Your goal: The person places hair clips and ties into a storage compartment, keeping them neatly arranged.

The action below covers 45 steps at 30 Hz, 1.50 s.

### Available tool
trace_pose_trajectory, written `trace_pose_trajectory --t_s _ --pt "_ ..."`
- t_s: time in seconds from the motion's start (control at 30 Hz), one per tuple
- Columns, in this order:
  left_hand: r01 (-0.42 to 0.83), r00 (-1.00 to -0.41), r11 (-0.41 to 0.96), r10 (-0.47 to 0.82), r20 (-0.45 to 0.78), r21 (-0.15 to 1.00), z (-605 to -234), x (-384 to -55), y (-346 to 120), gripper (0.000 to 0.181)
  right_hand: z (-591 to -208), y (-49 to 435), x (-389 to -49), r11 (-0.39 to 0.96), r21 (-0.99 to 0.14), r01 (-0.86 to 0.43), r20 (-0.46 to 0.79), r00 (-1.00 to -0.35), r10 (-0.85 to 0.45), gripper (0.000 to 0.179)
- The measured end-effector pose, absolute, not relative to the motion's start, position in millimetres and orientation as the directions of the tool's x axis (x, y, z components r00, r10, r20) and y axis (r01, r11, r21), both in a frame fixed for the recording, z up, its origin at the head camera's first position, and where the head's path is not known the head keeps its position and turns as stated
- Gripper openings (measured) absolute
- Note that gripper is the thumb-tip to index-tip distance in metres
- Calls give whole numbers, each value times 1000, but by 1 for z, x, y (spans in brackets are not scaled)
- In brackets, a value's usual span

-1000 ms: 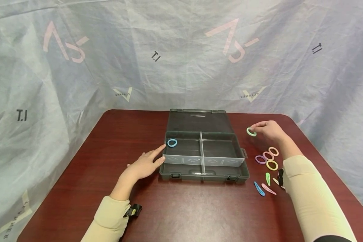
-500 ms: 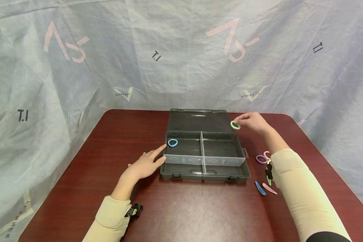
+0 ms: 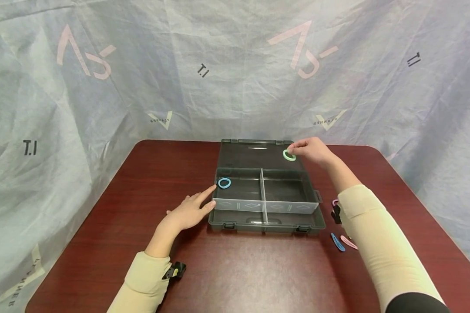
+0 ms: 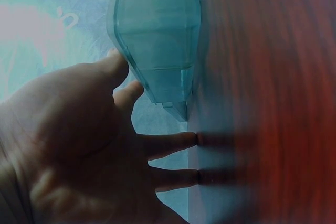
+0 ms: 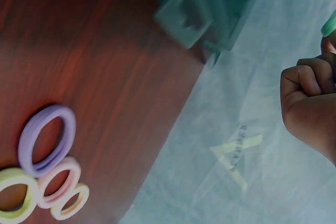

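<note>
A dark see-through storage box [image 3: 266,228] with pale dividers lies on the table, its lid [image 3: 254,156] folded back. My right hand [image 3: 315,150] pinches a light green hair tie [image 3: 289,155] between thumb and fingertips, over the lid's right side in the head view. A blue hair tie [image 3: 224,183] is in the back left compartment. My left hand [image 3: 188,212] has its fingers spread, with fingertips at the box's left wall. In the left wrist view the thumb and index finger are right at the box side [image 4: 155,35], the other fingers lower toward the table.
Purple [image 5: 47,140], pink [image 5: 59,182], peach [image 5: 70,202] and yellow [image 5: 16,195] hair ties lie right of the box. A blue snap clip [image 3: 337,242] and a pink one [image 3: 349,242] are nearer, partly beside the right sleeve. A printed cloth [image 3: 235,74] hangs behind the table.
My right hand has carried the green hair tie leftward and away from me, from the table's right side to over the lid. The left hand has stayed at the box.
</note>
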State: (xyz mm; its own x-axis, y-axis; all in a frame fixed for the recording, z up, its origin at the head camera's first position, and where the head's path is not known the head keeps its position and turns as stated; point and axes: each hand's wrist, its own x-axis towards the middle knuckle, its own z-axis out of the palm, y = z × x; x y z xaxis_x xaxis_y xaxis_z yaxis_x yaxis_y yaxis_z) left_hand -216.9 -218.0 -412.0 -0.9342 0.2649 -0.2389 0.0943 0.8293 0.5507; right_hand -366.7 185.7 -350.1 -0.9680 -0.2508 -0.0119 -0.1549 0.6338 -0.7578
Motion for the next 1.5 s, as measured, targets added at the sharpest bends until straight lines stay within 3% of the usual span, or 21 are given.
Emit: trace_pose_trajectory --t_s 0.5,0.9,1.27,1.5 --pt "89 -938 841 252 -240 534 -416 -219 -216 63 -346 127 -367 532 -824 -193 -16 -932 -362 27" --pt "75 -942 844 234 -239 532 -414 -217 -214 62 -365 93 -383 552 -796 -247 -19 -902 -431 21" --pt "76 -943 845 233 -237 529 -413 -215 -213 62 -374 75 -382 542 -801 -253 -47 -876 -479 27" --pt "93 -941 840 250 -229 535 -417 -215 -210 61 -381 73 -379 565 -787 -247 -58 -883 -466 17"
